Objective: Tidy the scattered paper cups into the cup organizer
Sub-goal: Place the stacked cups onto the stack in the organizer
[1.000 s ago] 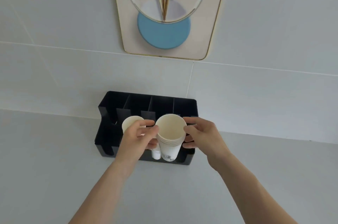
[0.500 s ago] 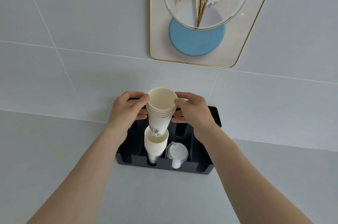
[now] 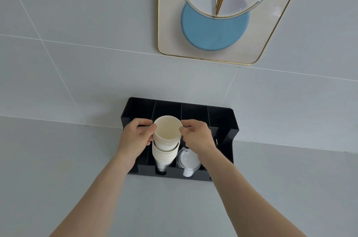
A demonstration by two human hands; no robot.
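Observation:
A black cup organizer (image 3: 222, 118) with several slots stands against the wall. In its second slot from the left sits a stack of cream paper cups (image 3: 164, 156). A smaller stack of paper cups (image 3: 167, 130) is nested into the top of it, mouth up. My left hand (image 3: 135, 138) grips this upper stack at the rim from the left, and my right hand (image 3: 197, 138) pinches the rim from the right. White plastic lids (image 3: 188, 161) fill the slot beside the cups.
The organizer rests on a pale grey counter (image 3: 58, 169) against a tiled wall. A gold-framed picture (image 3: 213, 33) with a blue disc hangs above it. The two outer slots look dark and show nothing inside.
Both hands have lowered the upper stack of cups down into the stack in the organizer. The camera has tilted, so the organizer sits higher and more fully in view.

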